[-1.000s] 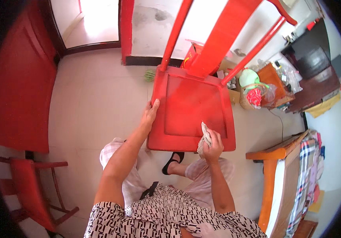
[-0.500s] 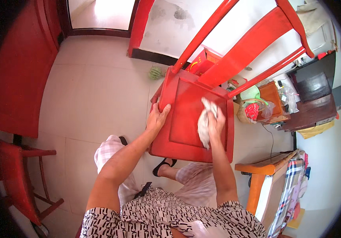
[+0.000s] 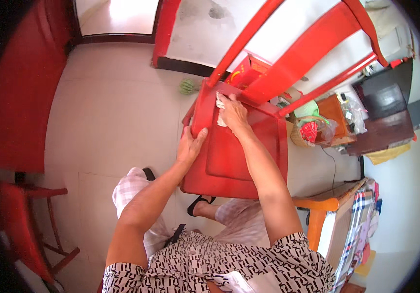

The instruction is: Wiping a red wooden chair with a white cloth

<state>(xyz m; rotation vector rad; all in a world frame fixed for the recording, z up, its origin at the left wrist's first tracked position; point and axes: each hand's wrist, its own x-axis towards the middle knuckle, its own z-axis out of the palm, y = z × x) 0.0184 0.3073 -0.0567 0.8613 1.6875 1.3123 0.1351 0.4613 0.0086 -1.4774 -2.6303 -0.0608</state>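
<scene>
A red wooden chair [image 3: 234,158] stands before me, its tall back with a broad middle slat [image 3: 307,53] pointing away to the far right. My left hand [image 3: 190,145] grips the left edge of the seat, thumb on top and fingers over the side. My right hand [image 3: 234,113] presses a pale cloth [image 3: 220,116] onto the seat's far left part, close to the foot of the back. Most of the cloth lies under that hand; only its left side shows.
A striped green watermelon [image 3: 187,86] lies on the floor beyond the chair's left side. A red box [image 3: 250,71] sits behind the backrest. To the right are a wicker basket [image 3: 300,134] and a wooden bench arm [image 3: 317,203]. Another red chair [image 3: 21,224] stands at the left.
My right hand has swept the cloth from the right side of the seat to its far left. My left hand keeps its hold on the seat edge.
</scene>
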